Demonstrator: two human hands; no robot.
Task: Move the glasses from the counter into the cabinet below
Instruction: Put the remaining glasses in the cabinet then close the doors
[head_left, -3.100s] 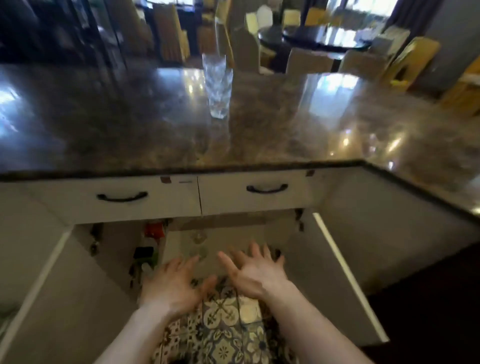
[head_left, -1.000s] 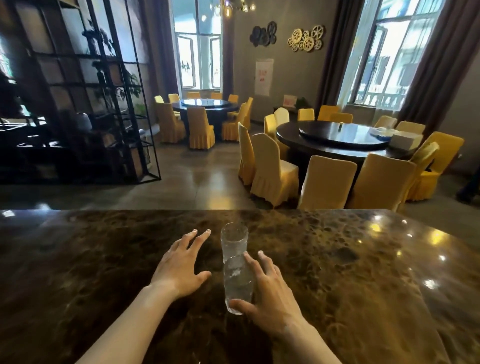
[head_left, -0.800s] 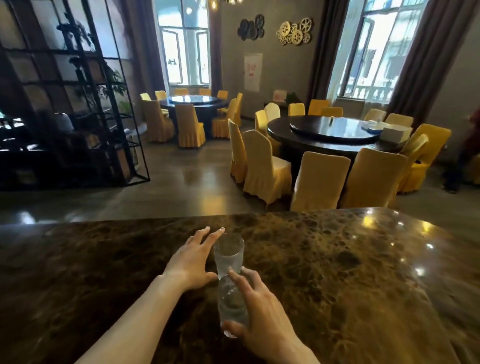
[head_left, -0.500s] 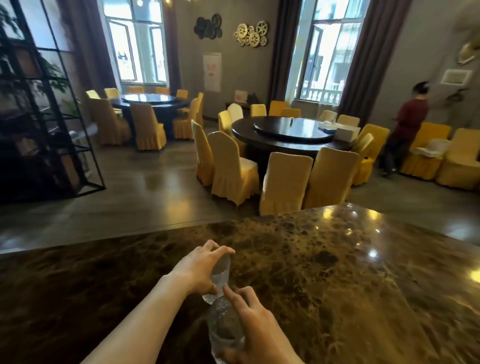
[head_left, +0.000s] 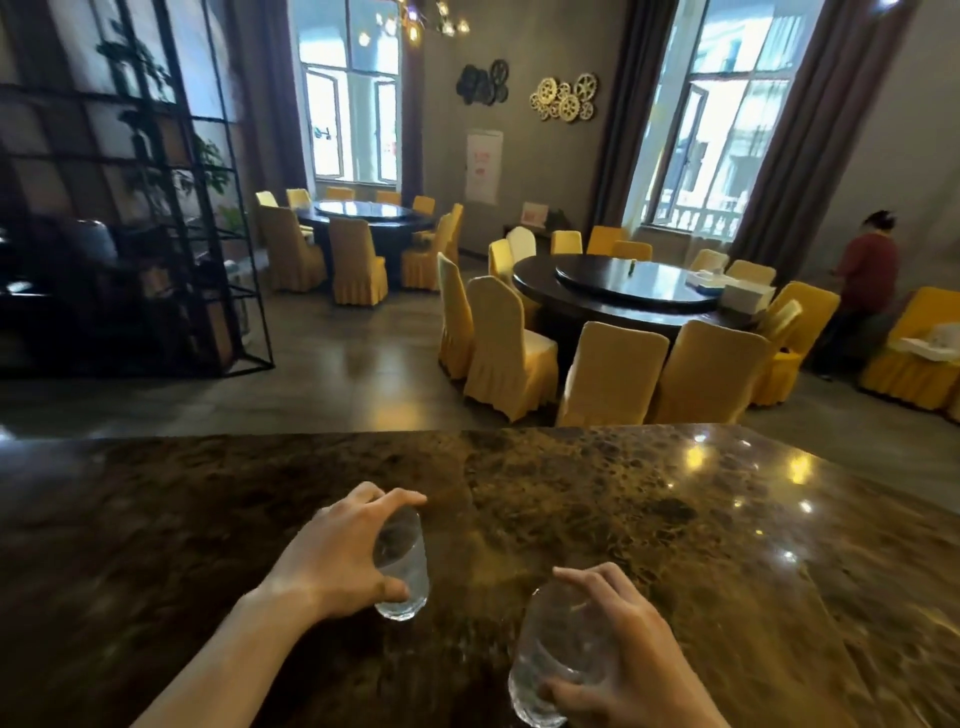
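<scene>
Left grip: the left hand (head_left: 337, 558) is wrapped around a clear, textured drinking glass (head_left: 401, 564), fingers over the far side near the rim and thumb across the near side low on the wall.
Left glass position: upright or nearly so; its thick base is at the surface of the dark brown speckled polished-stone counter (head_left: 649, 519); actual contact with the counter cannot be confirmed.
Right grip: the right hand (head_left: 618, 649) is clasped on a second clear drinking glass (head_left: 553, 660), fingers curled over its upper part and thumb pressed near its base.
Right glass position: tilted, with the top leaning away from the camera; it is nearer the camera than the left glass and apart from it; its base is close to the lower picture edge, so contact with the counter cannot be told.
Forearms: both are bare and enter from the lower edge.
Counter: glossy, with ceiling-light reflections at the right.
Background: round dark dining tables (head_left: 623, 291) ringed by yellow fabric-covered chairs (head_left: 506, 353); a black metal-frame shelving unit (head_left: 156, 208) at the left; a person in a red top (head_left: 867, 280) standing at the far right.
</scene>
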